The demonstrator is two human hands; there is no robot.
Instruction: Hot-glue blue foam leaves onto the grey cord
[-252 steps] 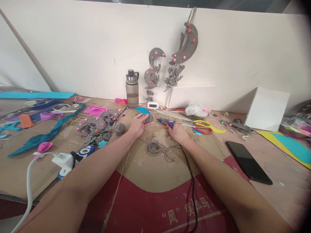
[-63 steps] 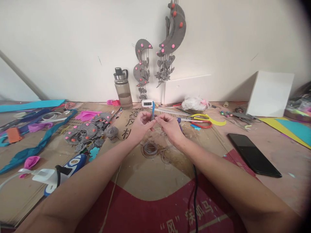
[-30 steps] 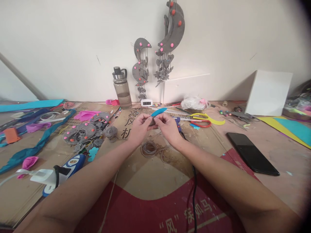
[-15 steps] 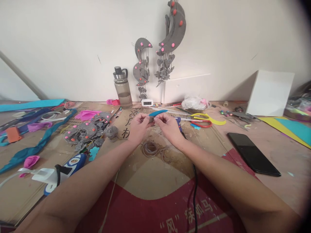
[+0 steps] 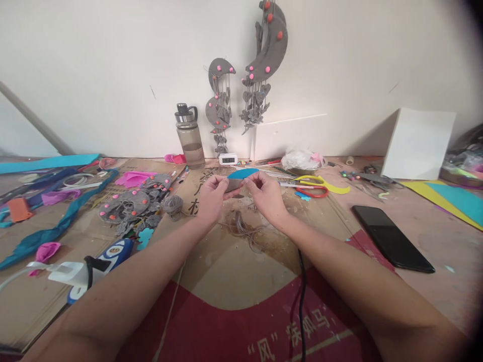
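Observation:
Both hands meet over the cardboard, at the middle of the view. My left hand (image 5: 212, 197) pinches the left end of a small curved piece (image 5: 242, 174), blue on its upper part and grey on the side nearer me. At its right end, my right hand (image 5: 266, 196) grips the same piece between thumb and fingers. Below them a loose bundle of grey-brown cord (image 5: 243, 229) hangs or lies over the cardboard; its upper end is hard to make out. A ball of grey yarn (image 5: 173, 206) rests left of my left hand.
Grey crescents with pink dots (image 5: 132, 201) lie left, near a blue-and-white power strip (image 5: 100, 269). Behind stand a bottle (image 5: 189, 138) and a small clock (image 5: 228, 159). Scissors (image 5: 311, 189) and a black phone (image 5: 392, 239) lie right. Crescent mobiles (image 5: 267, 55) hang on the wall.
The curved piece has tilted, showing more of its blue and grey faces. The cord has shifted from a round coil into a raised, longer bundle. Both hands have turned slightly and moved apart.

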